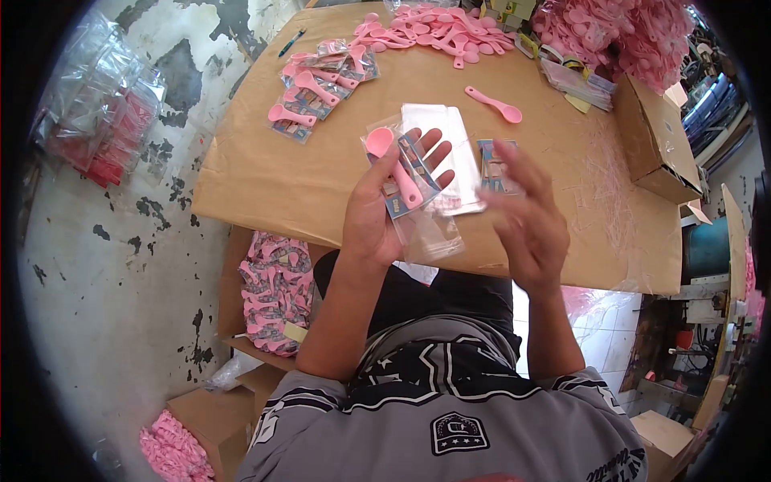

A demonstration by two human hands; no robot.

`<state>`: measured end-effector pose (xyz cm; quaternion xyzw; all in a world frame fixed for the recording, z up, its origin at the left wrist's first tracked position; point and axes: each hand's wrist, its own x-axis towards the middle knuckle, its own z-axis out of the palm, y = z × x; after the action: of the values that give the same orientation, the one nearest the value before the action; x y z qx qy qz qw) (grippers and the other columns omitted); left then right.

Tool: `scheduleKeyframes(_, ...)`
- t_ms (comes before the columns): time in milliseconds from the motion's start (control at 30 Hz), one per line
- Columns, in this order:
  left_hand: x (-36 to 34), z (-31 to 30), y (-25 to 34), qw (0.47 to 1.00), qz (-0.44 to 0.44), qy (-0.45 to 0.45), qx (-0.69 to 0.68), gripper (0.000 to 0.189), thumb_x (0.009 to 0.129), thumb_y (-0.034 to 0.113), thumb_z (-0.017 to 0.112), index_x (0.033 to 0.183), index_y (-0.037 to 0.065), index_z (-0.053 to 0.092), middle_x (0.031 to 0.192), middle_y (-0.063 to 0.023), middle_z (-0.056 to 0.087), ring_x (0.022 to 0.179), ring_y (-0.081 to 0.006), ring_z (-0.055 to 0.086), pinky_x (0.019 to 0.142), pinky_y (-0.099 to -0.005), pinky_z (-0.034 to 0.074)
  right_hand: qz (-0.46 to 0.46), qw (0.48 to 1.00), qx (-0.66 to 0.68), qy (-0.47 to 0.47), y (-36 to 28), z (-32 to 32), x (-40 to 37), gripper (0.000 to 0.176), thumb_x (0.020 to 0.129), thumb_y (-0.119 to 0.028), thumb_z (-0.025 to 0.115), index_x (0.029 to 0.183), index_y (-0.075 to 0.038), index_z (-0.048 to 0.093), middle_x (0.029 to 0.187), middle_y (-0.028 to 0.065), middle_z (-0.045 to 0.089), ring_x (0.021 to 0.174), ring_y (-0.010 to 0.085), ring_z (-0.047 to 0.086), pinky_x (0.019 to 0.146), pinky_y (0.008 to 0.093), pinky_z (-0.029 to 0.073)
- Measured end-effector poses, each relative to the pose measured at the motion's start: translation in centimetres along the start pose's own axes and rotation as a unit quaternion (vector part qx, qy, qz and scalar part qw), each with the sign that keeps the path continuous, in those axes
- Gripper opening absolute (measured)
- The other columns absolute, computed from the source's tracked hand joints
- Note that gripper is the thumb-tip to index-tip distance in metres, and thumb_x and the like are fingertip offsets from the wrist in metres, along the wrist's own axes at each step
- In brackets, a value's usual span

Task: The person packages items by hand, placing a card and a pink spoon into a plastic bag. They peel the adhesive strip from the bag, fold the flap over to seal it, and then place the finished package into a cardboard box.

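My left hand (377,209) holds a clear bag with a pink spoon (400,173) and a blue printed card in it, the thumb over the spoon's handle. The bag's clear end hangs below the palm. To the right, my right hand (530,217) is raised with its fingers apart, blurred, holding nothing I can see. Partly behind it lies a blue card (494,165) on the table. Between the hands is a stack of clear bags (454,132). A loose pink spoon (496,105) lies beyond them.
Packed spoons (313,88) lie at the table's back left, near a pen (292,42). A pile of pink spoons (438,30) is at the back. A cardboard box (654,140) stands right. Below the table's left edge, an open box holds packed spoons (275,293).
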<state>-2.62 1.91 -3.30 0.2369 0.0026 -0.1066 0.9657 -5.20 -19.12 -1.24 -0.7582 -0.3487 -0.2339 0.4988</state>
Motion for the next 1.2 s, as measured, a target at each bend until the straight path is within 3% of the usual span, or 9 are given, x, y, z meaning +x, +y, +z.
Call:
scheduleKeyframes(100, 0.1, 0.3, -0.1, 0.999, -0.031, -0.008, 0.007, 0.052, 0.112, 0.031, 0.048, 0.152, -0.001, 0.042, 0.151, -0.0210, 0.053, 0.142, -0.0312, 0.051, 0.118, -0.0469, 0.046, 0.004, 0.984, -0.178, -0.030, 1.2, 0.2, 1.4, 0.039, 0.090, -0.004, 0.070, 0.123, -0.021, 0.078, 0.160, 0.0154, 0.050, 0.147, 0.0401, 0.045, 0.118, 0.0502, 0.037)
scheduleKeyframes(333, -1.0, 0.0, -0.4, 0.995, -0.063, -0.028, 0.073, 0.059, 0.112, 0.036, 0.049, 0.156, -0.002, 0.038, 0.151, -0.0219, 0.054, 0.141, -0.0285, 0.052, 0.114, -0.0430, 0.048, -0.049, 0.995, -0.069, -0.050, 1.5, 1.5, 2.4, 0.033, 0.082, -0.003, 0.074, 0.108, -0.022, 0.081, 0.152, 0.0112, 0.058, 0.145, 0.0389, 0.047, 0.115, 0.0472, 0.041)
scheduleKeyframes(367, -1.0, -0.3, -0.2, 0.995, -0.032, -0.021, 0.096, 0.060, 0.112, 0.036, 0.050, 0.156, -0.002, 0.037, 0.151, -0.0221, 0.053, 0.142, -0.0282, 0.052, 0.116, -0.0434, 0.047, -0.045, 0.998, -0.029, -0.025, 1.8, 1.0, 2.5, 0.028, 0.085, -0.002, 0.075, 0.110, -0.014, 0.079, 0.138, 0.0121, 0.068, 0.130, 0.0357, 0.059, 0.107, 0.0444, 0.046)
scheduleKeyframes(467, -0.7, -0.5, 0.7, 0.981, 0.040, -0.026, 0.190, 0.064, 0.112, 0.039, 0.050, 0.158, -0.002, 0.035, 0.155, -0.0232, 0.050, 0.146, -0.0279, 0.048, 0.120, -0.0431, 0.040, 0.067, 0.993, 0.092, 0.033, 2.3, 0.0, 2.1, 0.024, 0.089, -0.003, 0.076, 0.113, -0.005, 0.076, 0.114, 0.0096, 0.074, 0.100, 0.0236, 0.066, 0.091, 0.0359, 0.051)
scheduleKeyframes(533, -0.8, -0.3, 1.2, 0.955, 0.067, -0.083, 0.276, 0.064, 0.111, 0.038, 0.052, 0.158, -0.002, 0.036, 0.154, -0.0234, 0.051, 0.145, -0.0273, 0.049, 0.120, -0.0425, 0.040, 0.187, 0.972, 0.132, 0.055, 1.2, 0.4, 2.1, 0.037, 0.093, -0.006, 0.077, 0.128, -0.001, 0.067, 0.090, 0.0017, 0.066, 0.076, 0.0087, 0.055, 0.071, 0.0251, 0.045)
scheduleKeyframes(700, -1.2, 1.1, -0.8, 0.931, 0.077, -0.048, 0.355, 0.042, 0.101, 0.005, 0.068, 0.139, -0.008, 0.057, 0.130, -0.0259, 0.070, 0.124, -0.0272, 0.068, 0.110, -0.0378, 0.052, 0.304, 0.924, 0.227, 0.032, 1.6, 1.6, -0.1, 0.056, 0.093, -0.007, 0.080, 0.143, -0.004, 0.054, 0.083, -0.0030, 0.060, 0.073, 0.0038, 0.053, 0.066, 0.0221, 0.042)
scheduleKeyframes(833, -1.7, 1.3, -1.6, 0.931, 0.048, -0.006, 0.361, 0.041, 0.102, 0.004, 0.067, 0.140, -0.008, 0.057, 0.125, -0.0261, 0.072, 0.118, -0.0261, 0.071, 0.105, -0.0361, 0.054, 0.356, 0.891, 0.274, 0.055, 1.3, 1.5, -0.9, 0.051, 0.094, -0.006, 0.078, 0.140, -0.005, 0.055, 0.086, 0.0002, 0.066, 0.075, 0.0067, 0.059, 0.069, 0.0226, 0.046)
scheduleKeyframes(1067, -2.5, 2.3, -2.2, 0.903, 0.089, -0.012, 0.419, 0.047, 0.103, 0.003, 0.066, 0.148, -0.001, 0.055, 0.116, -0.0194, 0.077, 0.103, -0.0113, 0.070, 0.089, -0.0264, 0.057, 0.013, 0.971, -0.208, 0.121, 1.7, 0.3, 1.0, 0.032, 0.084, -0.003, 0.080, 0.114, -0.008, 0.072, 0.113, 0.0097, 0.068, 0.099, 0.0278, 0.064, 0.084, 0.0379, 0.053)
scheduleKeyframes(1200, -3.1, 2.3, -2.7, 0.892, 0.097, -0.026, 0.440, 0.055, 0.102, -0.001, 0.066, 0.155, 0.005, 0.052, 0.111, -0.0139, 0.078, 0.092, -0.0044, 0.066, 0.082, -0.0220, 0.054, 0.009, 0.967, -0.234, 0.097, 1.3, 1.4, 1.8, 0.026, 0.079, -0.004, 0.080, 0.104, -0.008, 0.075, 0.118, 0.0088, 0.067, 0.105, 0.0319, 0.061, 0.089, 0.0432, 0.052)
